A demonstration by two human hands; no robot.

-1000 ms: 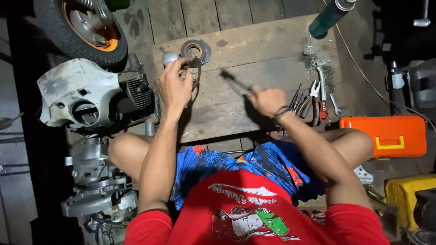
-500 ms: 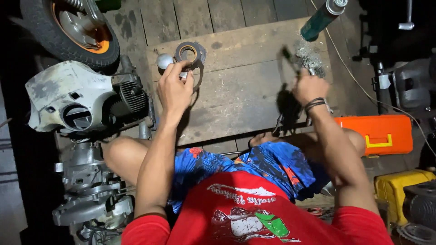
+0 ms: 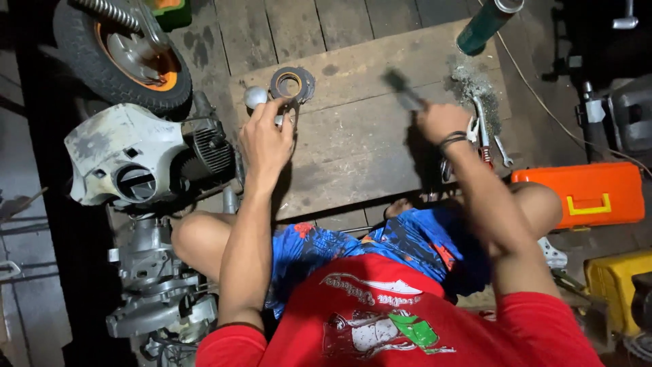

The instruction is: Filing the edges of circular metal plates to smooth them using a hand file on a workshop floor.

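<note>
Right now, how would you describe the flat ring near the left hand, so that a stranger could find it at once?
Start at the wooden board in front of the seated person and go to its far left corner, near the tyre. There, just beyond the fingertips of the left hand, lies the ring. It is flat and grey with an open centre, unlike the small white ball beside it.

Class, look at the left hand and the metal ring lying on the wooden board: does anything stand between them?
Nothing visible does. The left hand rests on the wooden board with its fingertips right at the metal ring; a small white ball sits beside them, not between.
</note>
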